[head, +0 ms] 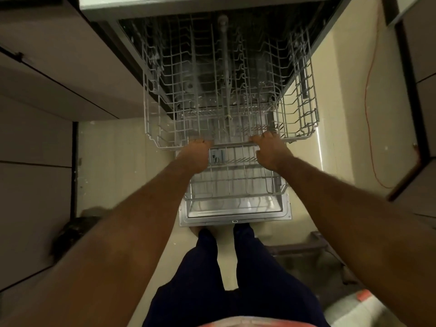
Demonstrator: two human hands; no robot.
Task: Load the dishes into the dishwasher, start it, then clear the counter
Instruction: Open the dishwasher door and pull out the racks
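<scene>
the dishwasher (132, 46) stands open under the edge of the bench (188, 3), seen from above. its door (233, 212) lies folded down flat, just in front of the person's feet. the upper rack (151, 114), grey-white wire, is drawn out of the tub and hangs over the door. the lower rack (236, 182) sits beneath it, out on the door too.

both arms reach forward to the upper rack's front rim. the left hand (197, 153) has its fingers curled round the rim left of centre, so its grip is closed on the wire. the right hand (271, 149) holds the same rim further right, fingers hooked over it and thumb below. the two hands are apart, and a blue-grey detergent dispenser (218, 156) on the door shows through the wires between them.

the frame is soft with blur (fine detail in the tub is hard to read). pale cabinets (47, 90) run along the left. an orange cord (368, 109) trails down the cream wall at right. dark trousers (247, 279) fill the bottom of the view, above a light floor (122, 161).
</scene>
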